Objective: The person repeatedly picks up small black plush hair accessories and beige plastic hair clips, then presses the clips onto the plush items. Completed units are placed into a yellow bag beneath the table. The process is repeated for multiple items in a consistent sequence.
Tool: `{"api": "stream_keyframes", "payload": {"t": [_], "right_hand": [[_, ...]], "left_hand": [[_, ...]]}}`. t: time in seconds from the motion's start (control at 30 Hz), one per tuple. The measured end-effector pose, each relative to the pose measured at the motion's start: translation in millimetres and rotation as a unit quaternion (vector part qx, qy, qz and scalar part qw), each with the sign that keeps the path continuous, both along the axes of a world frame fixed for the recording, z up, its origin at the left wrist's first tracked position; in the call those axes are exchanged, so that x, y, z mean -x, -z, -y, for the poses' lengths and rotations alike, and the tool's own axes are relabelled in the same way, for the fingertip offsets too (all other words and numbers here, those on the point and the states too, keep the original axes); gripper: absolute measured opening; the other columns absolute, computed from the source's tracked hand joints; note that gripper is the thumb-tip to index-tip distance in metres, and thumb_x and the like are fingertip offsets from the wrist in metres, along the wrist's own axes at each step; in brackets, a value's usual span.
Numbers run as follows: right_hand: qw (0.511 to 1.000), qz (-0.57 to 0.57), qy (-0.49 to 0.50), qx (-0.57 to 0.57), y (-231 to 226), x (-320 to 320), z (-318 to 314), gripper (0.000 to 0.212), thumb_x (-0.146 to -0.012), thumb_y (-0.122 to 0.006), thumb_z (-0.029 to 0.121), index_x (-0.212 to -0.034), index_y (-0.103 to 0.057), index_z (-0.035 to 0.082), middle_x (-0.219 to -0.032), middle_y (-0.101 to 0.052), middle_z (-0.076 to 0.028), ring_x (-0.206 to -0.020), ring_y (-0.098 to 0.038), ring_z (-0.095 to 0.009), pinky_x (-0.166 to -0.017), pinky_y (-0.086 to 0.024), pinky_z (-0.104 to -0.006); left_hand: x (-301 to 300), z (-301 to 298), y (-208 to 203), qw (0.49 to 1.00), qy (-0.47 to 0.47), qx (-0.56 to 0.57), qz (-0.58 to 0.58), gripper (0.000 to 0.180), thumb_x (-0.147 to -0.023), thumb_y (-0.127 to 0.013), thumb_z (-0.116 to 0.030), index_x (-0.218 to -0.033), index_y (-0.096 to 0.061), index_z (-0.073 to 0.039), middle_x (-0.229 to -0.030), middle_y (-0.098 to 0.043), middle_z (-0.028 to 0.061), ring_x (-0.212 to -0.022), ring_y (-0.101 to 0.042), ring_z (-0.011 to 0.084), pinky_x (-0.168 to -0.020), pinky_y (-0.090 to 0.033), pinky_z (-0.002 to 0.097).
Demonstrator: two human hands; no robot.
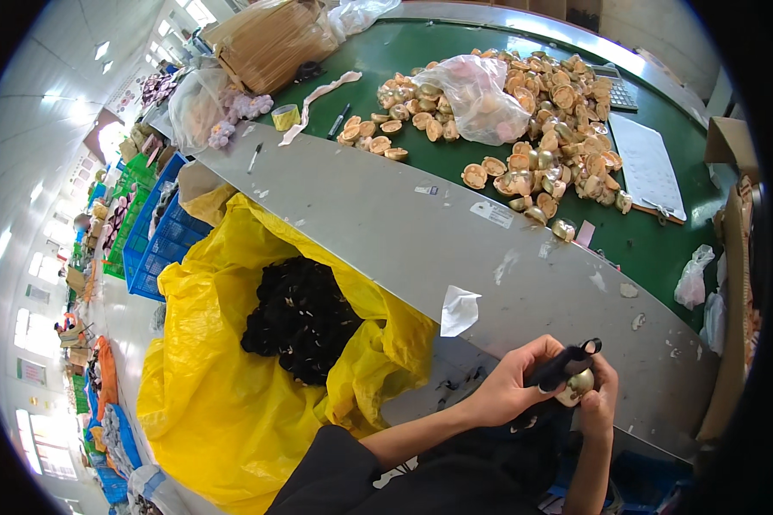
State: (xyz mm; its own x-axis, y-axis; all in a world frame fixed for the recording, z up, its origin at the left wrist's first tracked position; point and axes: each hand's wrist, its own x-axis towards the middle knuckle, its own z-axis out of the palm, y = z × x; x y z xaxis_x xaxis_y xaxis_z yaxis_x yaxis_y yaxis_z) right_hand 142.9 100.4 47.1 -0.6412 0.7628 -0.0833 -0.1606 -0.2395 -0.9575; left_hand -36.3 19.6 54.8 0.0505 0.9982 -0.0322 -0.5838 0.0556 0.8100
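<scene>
My left hand [517,384] is closed around a black fuzzy piece [556,369] with a small pale spot at its tip, at the lower right, over the near edge of the table. Facing it, my right hand [601,396] grips a shiny gold rounded shell [575,388], pressed up against the black piece. How the two join is hidden by my fingers. On the green tabletop beyond lies a wide heap of similar gold shells [545,159], many lying hollow side up and tan inside. To the left, a big yellow plastic sack [206,343] gapes around a pile of black fuzzy pieces [296,318].
A grey metal table edge [361,215] runs between me and the green surface [653,270]. There lie a clipboard [648,163], a calculator [618,88], a marker [339,121] and a clear bag [477,94]. Blue crates [159,232] stand left; a cardboard box [730,292] borders the right.
</scene>
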Motion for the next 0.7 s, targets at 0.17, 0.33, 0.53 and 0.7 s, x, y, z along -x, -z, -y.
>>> {"api": "stream_keyframes", "payload": {"t": [0.17, 0.33, 0.53, 0.7], "right_hand": [[0.966, -0.103, -0.072, 0.227, 14.4, -19.0, 3.2, 0.092, -0.057, -0.101, 0.039, -0.124, -0.060, -0.008, -0.112, -0.067, -0.008, -0.102, -0.066, -0.017, -0.094, -0.052, -0.0306], [0.958, -0.131, -0.058, 0.250, 12.2, -14.6, 9.1, 0.086, -0.056, -0.101, 0.027, -0.123, -0.060, -0.008, -0.106, -0.067, -0.007, -0.098, -0.066, -0.019, -0.092, -0.052, -0.0306], [0.986, 0.067, 0.017, -0.151, -37.3, -5.8, 20.4, 0.038, -0.069, -0.090, 0.020, -0.094, -0.072, -0.001, -0.101, -0.061, -0.007, -0.085, -0.060, -0.017, -0.080, -0.047, -0.0266], [0.946, 0.182, 0.054, -0.261, -39.7, -13.3, 36.2, 0.056, -0.078, -0.086, 0.046, -0.100, -0.067, -0.002, -0.091, -0.055, -0.004, -0.082, -0.055, -0.015, -0.071, -0.043, -0.0282]], "left_hand": [[-2.0, 4.0, -3.5, 0.999, 0.039, -0.023, 0.011, 0.027, -0.094, -0.071, -0.009, -0.113, -0.054, -0.001, -0.104, -0.057, -0.0003, -0.094, -0.054, 0.0037, -0.084, -0.045, 0.0207], [2.9, 4.6, -7.1, 0.998, 0.054, -0.015, -0.011, 0.025, -0.094, -0.069, -0.007, -0.114, -0.056, -0.002, -0.107, -0.056, -0.0006, -0.096, -0.054, 0.0049, -0.085, -0.045, 0.0209], [11.1, -2.8, -10.8, 0.995, 0.037, -0.048, -0.083, 0.029, -0.093, -0.070, -0.007, -0.117, -0.055, 0.000, -0.110, -0.052, 0.0028, -0.103, -0.051, 0.0091, -0.092, -0.044, 0.0235], [20.7, -9.3, -4.7, 0.981, 0.137, -0.094, -0.097, 0.036, -0.092, -0.073, -0.013, -0.119, -0.052, -0.001, -0.105, -0.049, 0.0039, -0.102, -0.050, 0.0124, -0.092, -0.042, 0.0263]]}}
